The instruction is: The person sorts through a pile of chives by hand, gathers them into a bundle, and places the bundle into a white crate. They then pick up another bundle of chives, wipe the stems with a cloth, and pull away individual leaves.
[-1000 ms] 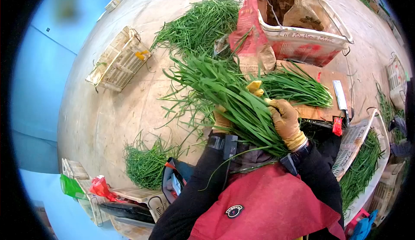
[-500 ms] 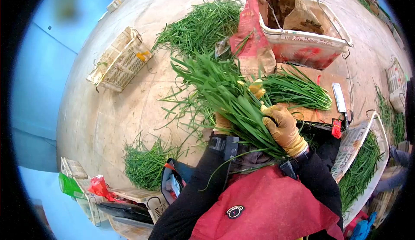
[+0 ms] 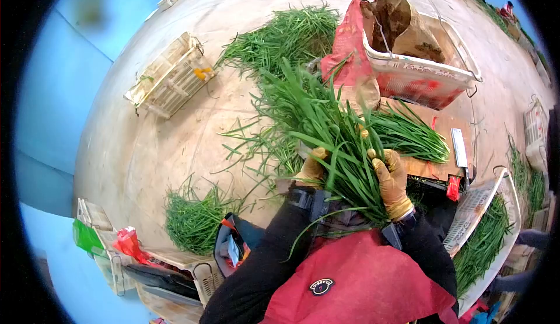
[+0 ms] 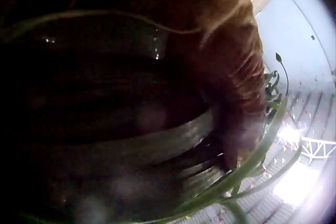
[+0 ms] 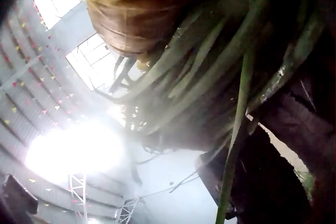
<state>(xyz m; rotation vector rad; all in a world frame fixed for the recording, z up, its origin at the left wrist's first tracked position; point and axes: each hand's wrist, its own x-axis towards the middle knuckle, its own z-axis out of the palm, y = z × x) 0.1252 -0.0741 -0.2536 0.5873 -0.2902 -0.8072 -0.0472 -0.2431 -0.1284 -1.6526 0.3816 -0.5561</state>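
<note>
A large bunch of garlic chives (image 3: 332, 149) is held above the lap, its leaves fanning up and to the left in the head view. My gloved left hand (image 3: 312, 167) grips the bunch from its left side, partly covered by leaves. In the left wrist view, the glove (image 4: 236, 71) curls over the dark stalks. My gloved right hand (image 3: 393, 187) holds the bunch on the right, thumb up along the stalks. Long leaves (image 5: 210, 71) cross below the right glove (image 5: 131, 19) in the right wrist view.
Trimmed chives (image 3: 411, 131) lie on a wooden board (image 3: 429, 166) with a cleaver (image 3: 459, 147). Behind stands a white crate (image 3: 420, 79) with a red sack (image 3: 350, 49). Loose chive piles (image 3: 280, 35) cover parts of the floor. A crate of chives (image 3: 484, 242) stands at right, another crate (image 3: 172, 76) at left.
The bunch has swung more upright and spread apart, its tips moving right. The left hand has come up and shows more at the bunch's side. The head view has shifted slightly.
</note>
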